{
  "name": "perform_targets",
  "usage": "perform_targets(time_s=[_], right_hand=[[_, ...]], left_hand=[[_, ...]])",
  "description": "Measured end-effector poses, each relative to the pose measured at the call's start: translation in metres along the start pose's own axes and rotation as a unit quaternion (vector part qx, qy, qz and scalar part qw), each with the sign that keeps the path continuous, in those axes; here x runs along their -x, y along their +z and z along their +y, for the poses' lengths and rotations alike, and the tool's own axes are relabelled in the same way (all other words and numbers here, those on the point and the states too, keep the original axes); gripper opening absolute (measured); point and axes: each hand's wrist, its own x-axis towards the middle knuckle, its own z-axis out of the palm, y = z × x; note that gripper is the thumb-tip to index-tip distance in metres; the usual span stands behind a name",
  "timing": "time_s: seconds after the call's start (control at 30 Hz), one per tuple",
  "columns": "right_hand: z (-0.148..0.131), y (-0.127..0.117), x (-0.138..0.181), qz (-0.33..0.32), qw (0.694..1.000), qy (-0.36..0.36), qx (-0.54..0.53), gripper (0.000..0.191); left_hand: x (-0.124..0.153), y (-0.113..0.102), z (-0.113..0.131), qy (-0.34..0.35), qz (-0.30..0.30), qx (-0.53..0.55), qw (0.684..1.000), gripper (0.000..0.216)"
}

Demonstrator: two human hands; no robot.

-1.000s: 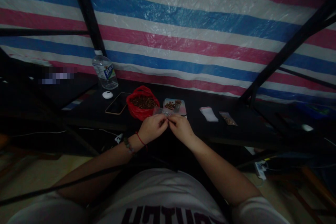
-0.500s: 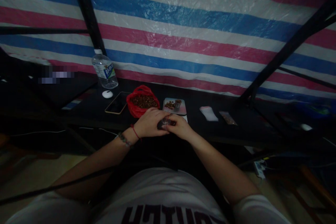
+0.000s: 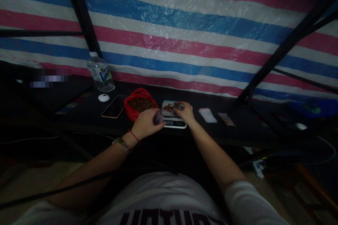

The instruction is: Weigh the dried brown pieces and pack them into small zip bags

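My left hand [image 3: 146, 122] is closed around a small clear plastic bag [image 3: 158, 116], just in front of a red plastic bag [image 3: 129, 111] filled with small brown pieces [image 3: 142, 104]. A flat digital scale [image 3: 176, 123] with a lit display lies between my hands. Loose brown pieces [image 3: 167, 107] are on its plate. My right hand [image 3: 186, 112] grips a small metal cup [image 3: 180, 105] tipped on its side over the plate. What is inside the cup I cannot make out clearly.
Left of the red bag lie a phone [image 3: 114, 107] and a white computer mouse [image 3: 104, 97], with a clear bottle [image 3: 101, 74] behind. Small empty bags [image 3: 207, 115] and a filled packet [image 3: 226, 119] lie to the right. Dark frame posts [image 3: 84, 21] stand before a striped sheet [image 3: 169, 24].
My hands, together at the plastic bag before, have parted. My right hand has moved forward and taken the cup that stood on the scale; my left hand keeps the bag. The scale's display is uncovered.
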Motion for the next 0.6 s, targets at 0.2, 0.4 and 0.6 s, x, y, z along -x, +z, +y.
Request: perform_targets(time_s=[0.2,0.4,0.6], right_hand=[[-0.007,-0.01,0.003,-0.002,0.999,-0.003,-0.042,0.034],[-0.032,-0.031,0.02,-0.053,0.988,0.001,-0.147,0.033],[-0.059,-0.039,0.043,-0.06,0.978,-0.018,-0.198,0.042]], left_hand=[[0.006,0.012,0.013,0.018,0.004,0.047,0.999,0.057],[0.005,0.019,0.006,-0.037,0.013,0.044,0.998,0.055],[0.006,0.015,0.004,-0.032,0.021,0.028,0.999,0.056]])
